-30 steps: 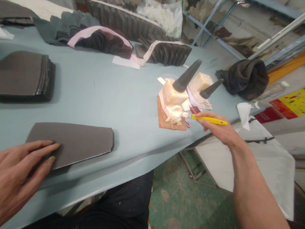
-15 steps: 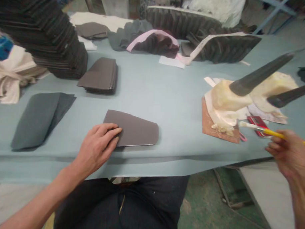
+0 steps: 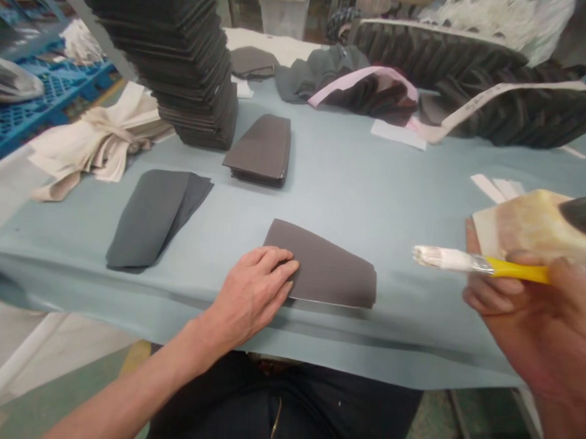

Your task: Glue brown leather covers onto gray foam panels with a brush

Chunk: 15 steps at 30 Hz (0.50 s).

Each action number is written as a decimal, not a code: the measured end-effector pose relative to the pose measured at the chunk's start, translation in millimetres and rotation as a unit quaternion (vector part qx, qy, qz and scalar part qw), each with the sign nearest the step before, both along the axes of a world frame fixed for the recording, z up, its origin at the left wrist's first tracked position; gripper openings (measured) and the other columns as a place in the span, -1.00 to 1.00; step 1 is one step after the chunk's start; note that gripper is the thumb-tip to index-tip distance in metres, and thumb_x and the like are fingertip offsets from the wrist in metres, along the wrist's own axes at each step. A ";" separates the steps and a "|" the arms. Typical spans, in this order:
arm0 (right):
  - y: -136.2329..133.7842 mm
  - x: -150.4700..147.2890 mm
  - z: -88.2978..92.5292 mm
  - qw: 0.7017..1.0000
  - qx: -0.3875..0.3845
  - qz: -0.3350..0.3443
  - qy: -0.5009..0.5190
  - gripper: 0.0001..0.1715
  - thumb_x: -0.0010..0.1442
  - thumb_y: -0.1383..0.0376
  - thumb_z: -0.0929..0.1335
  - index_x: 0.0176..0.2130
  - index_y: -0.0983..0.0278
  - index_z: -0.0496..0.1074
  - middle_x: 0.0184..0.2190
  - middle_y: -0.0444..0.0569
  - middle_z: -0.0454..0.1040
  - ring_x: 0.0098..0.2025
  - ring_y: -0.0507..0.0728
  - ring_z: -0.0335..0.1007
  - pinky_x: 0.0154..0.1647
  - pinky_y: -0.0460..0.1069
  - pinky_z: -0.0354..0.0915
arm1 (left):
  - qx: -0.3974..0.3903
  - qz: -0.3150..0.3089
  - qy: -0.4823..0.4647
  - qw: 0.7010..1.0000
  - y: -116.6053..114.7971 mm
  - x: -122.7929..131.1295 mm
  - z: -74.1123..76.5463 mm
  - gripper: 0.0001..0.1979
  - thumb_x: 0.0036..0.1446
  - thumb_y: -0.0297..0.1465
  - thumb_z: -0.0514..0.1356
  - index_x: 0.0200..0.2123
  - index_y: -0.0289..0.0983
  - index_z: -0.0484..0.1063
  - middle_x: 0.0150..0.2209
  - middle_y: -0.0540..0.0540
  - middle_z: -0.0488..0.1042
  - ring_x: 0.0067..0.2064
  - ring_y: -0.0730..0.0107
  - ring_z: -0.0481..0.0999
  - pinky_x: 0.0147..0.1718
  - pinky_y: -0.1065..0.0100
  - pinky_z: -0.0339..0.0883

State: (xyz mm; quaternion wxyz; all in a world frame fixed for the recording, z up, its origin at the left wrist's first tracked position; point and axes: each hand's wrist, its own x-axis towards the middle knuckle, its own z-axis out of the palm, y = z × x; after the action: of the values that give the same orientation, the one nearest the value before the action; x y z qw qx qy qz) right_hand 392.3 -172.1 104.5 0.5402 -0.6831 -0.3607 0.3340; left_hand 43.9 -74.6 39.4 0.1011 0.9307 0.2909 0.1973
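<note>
A dark brown-grey cut piece (image 3: 332, 266) lies flat on the blue-green table cover (image 3: 361, 183). My left hand (image 3: 255, 288) rests on its left end, the fingers close together and pressing it down; nothing else shows under them. Raised over the table at the right, my right hand (image 3: 525, 298) grips a yellow-handled brush (image 3: 512, 269). Its pale, whitish bristles point left, toward the piece but apart from it. Behind the right hand stands a yellowish, crusted container (image 3: 528, 221) with a dark handle at the frame's edge.
Dark grey pieces (image 3: 146, 217) lie at the left, and a brown stack (image 3: 264, 148) sits farther back. A tall dark pile (image 3: 196, 81) rises behind, beside beige cloth strips (image 3: 101, 139). Bundled dark pieces (image 3: 527, 115) line the back right.
The view has swung right to left, so table items sit farther right. My right hand has brought the brush away from the container toward the brown-grey piece. My left hand stays on the piece.
</note>
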 end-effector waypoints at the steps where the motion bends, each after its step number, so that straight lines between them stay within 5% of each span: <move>1: 16.4 -17.8 3.9 0.998 0.005 -0.012 0.054 -0.49 0.13 -0.29 0.52 -0.47 -0.01 0.46 -0.57 -0.08 0.10 -0.59 0.10 0.03 -0.62 0.13 0.15 | -0.005 0.001 -0.004 1.000 -0.6 -0.1 -0.3 -0.70 0.52 -0.43 0.07 0.18 -0.33 0.49 0.15 -0.27 0.58 0.16 0.05 0.56 0.15 0.00 0.54; 5: 73.3 -53.1 2.1 0.986 -0.007 0.077 0.147 -0.42 -0.13 -0.26 0.69 -0.34 0.02 0.59 -0.59 -0.20 0.19 -0.60 0.02 0.11 -0.60 0.02 0.29 | -0.021 0.005 -0.022 1.000 -2.1 0.8 -2.0 -0.71 0.51 -0.42 0.08 0.17 -0.32 0.49 0.15 -0.26 0.59 0.16 0.02 0.56 0.11 -0.01 0.56; 15: 184.2 -80.1 -35.4 0.971 0.000 0.228 0.076 -0.32 0.02 -0.32 0.62 -0.37 0.17 0.51 -0.64 -0.27 0.17 -0.62 -0.05 0.07 -0.59 -0.07 0.22 | -0.054 0.045 -0.057 0.996 -5.7 5.7 -0.2 -0.74 0.53 -0.42 0.08 0.11 -0.27 0.52 0.13 -0.16 0.64 0.20 0.11 0.58 0.13 0.06 0.57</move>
State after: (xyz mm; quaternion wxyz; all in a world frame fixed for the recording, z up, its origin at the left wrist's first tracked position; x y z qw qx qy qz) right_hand 312.2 12.2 69.1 0.4755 -0.5558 -0.4643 0.4995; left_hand 49.5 -80.3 39.2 0.1590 0.8969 0.3368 0.2386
